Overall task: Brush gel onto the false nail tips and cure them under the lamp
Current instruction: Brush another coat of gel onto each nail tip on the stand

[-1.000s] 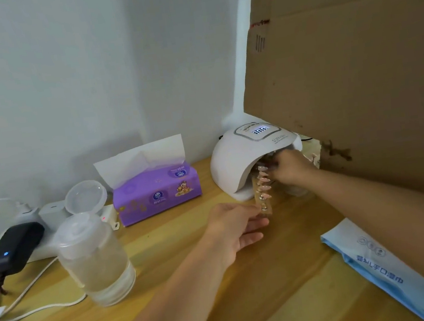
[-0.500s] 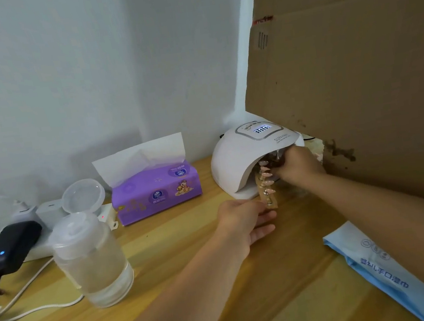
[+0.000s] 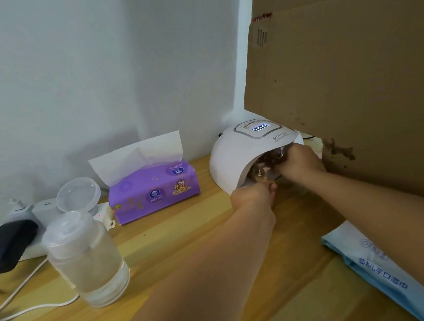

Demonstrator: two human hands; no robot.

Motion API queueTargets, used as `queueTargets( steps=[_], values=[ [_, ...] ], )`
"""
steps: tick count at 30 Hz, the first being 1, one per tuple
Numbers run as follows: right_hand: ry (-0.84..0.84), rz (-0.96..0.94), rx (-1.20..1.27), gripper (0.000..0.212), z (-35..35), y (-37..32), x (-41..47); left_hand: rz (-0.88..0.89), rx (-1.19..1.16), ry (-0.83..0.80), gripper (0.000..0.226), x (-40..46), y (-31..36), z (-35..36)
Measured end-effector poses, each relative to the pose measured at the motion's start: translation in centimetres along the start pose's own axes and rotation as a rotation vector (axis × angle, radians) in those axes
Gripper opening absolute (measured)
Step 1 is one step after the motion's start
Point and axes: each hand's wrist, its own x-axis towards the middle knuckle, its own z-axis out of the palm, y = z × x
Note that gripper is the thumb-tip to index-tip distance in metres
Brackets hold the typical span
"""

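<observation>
- The strip of false nail tips (image 3: 265, 165) sits mostly inside the mouth of the white lamp (image 3: 234, 154); pinkish-brown tips show dimly, blurred.
- Your left hand (image 3: 250, 197) pinches the strip's near end; your right hand (image 3: 298, 162), fingers curled, grips it at the opening (exact hold hidden).
- Lamp display is lit, digits unreadable; "SUN" is printed beneath.
- The purple tissue pack (image 3: 155, 192) has illegible print.
</observation>
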Motion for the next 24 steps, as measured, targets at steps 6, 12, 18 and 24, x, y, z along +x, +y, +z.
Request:
queueTargets(
  steps=[6, 12, 18, 24],
  values=[
    [-0.05, -0.025, -0.03, 0.04, -0.6, -0.4, -0.1, -0.008, -0.074, -0.013, 0.032, 1.5, -0.4, 0.5],
    [-0.09, -0.02, -0.033, 0.031, -1.1, -0.4, -1.4, -0.039, -0.26, 0.096, 0.024, 2.5, 0.1, 1.5],
    [-0.339, 0.144, 0.292, 0.03, -1.8, -0.9, -2.3, -0.089, -0.102, 0.09, 0.026, 2.2, 0.7, 1.8],
    [-0.6, 0.192, -0.057, 0.03, -4.9, -2.5, -2.1, -0.048, 0.145, 0.008, 0.011, 1.0, 0.7, 1.6]
  ],
)
